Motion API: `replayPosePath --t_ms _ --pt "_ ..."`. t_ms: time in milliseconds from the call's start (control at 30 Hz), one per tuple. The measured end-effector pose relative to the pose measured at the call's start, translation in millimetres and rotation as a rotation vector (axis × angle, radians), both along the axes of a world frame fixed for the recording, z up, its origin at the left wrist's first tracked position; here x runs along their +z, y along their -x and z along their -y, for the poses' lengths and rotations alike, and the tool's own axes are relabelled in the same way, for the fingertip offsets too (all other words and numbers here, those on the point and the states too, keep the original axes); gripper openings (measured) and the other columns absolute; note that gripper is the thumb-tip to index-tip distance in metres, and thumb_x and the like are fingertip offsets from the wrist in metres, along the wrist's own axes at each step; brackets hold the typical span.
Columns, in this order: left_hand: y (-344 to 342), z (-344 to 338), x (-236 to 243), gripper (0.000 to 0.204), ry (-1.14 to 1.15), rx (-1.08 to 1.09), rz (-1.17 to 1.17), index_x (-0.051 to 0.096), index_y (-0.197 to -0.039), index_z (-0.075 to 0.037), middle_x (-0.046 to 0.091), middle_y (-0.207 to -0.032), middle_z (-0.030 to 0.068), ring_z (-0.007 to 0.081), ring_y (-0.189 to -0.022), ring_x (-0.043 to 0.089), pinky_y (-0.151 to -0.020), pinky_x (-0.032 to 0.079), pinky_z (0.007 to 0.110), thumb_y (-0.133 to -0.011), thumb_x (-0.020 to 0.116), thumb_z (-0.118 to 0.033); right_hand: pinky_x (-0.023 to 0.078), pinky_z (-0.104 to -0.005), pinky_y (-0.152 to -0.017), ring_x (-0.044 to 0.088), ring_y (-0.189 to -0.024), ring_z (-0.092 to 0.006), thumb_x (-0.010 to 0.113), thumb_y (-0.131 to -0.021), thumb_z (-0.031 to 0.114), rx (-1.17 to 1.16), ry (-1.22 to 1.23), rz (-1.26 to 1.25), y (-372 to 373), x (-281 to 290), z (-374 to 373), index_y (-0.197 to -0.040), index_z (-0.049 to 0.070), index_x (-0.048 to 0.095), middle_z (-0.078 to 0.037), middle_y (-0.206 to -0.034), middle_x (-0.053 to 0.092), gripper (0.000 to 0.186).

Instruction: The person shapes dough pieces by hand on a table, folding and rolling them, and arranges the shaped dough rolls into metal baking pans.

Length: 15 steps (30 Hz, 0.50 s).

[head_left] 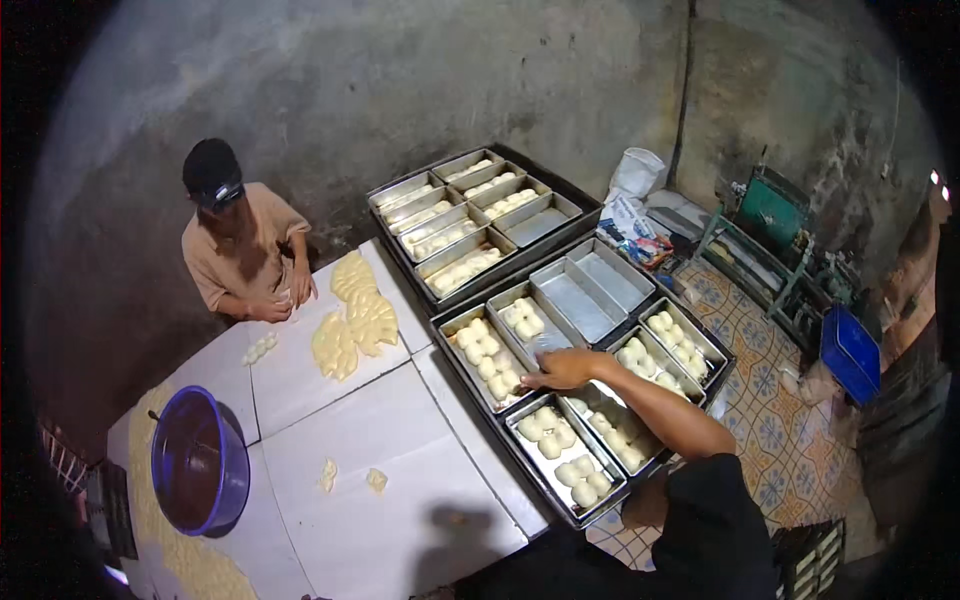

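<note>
My right hand [562, 369] reaches in from the lower right, low over a metal loaf pan [508, 300] in the near tray. One finger or thumb stretches left beside the dough balls [490, 366] of the neighbouring pan; the other fingers are smeared and partly hidden, so I cannot tell if they hold anything. More dough balls [523, 318] lie at the far end of the pan under my hand. Nearer me, a pan holds two clusters of dough balls [548, 432]. My left hand is not in view.
A second dark tray [590, 212] of dough-filled pans stands behind. On the white table lie flattened dough [352, 318], dough scraps [377, 480] and a purple basin [243, 470]. Across it, a co-worker's hands [285, 300] handle dough. A green machine [772, 215] stands right, beyond the tiled floor.
</note>
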<state>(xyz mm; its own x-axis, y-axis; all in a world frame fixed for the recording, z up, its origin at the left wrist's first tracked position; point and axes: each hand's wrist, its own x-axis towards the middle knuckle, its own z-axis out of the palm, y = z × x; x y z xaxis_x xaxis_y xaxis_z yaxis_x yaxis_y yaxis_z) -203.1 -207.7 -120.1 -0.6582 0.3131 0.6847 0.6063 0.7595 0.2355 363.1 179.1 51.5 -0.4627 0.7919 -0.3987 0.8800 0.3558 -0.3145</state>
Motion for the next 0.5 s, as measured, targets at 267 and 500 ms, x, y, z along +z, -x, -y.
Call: replayPosePath --t_ms 267,500 --pt "23.8 0.0 -28.4 0.016 0.024 0.003 -0.112 0.065 -0.083 -0.004 0.05 -0.083 0.0196 0.0371 -0.066 0.048 -0.058 0.04 0.05 -0.086 0.051 -0.011 0.048 -0.041 -0.082 0.063 -0.087 -0.0295 0.031 -0.094 0.065 -0.379 -0.101 -0.35 -89.4 9.3 -61.3 -0.101 -0.005 0.067 -0.021 -0.093 0.068 0.078" --pt "15.8 2.0 -23.4 0.014 0.038 0.04 -0.114 0.064 -0.089 -0.004 0.051 -0.086 0.0219 0.0382 -0.069 0.05 -0.061 0.041 0.053 -0.085 0.055 -0.013 0.041 -0.0464 -0.099 0.056 -0.114 -0.0406 0.019 -0.087 0.077 -0.212 -0.098 -0.221 -92.2 -34.0 -80.0 -0.106 -0.012 0.063 -0.029 -0.115 0.061 0.101"
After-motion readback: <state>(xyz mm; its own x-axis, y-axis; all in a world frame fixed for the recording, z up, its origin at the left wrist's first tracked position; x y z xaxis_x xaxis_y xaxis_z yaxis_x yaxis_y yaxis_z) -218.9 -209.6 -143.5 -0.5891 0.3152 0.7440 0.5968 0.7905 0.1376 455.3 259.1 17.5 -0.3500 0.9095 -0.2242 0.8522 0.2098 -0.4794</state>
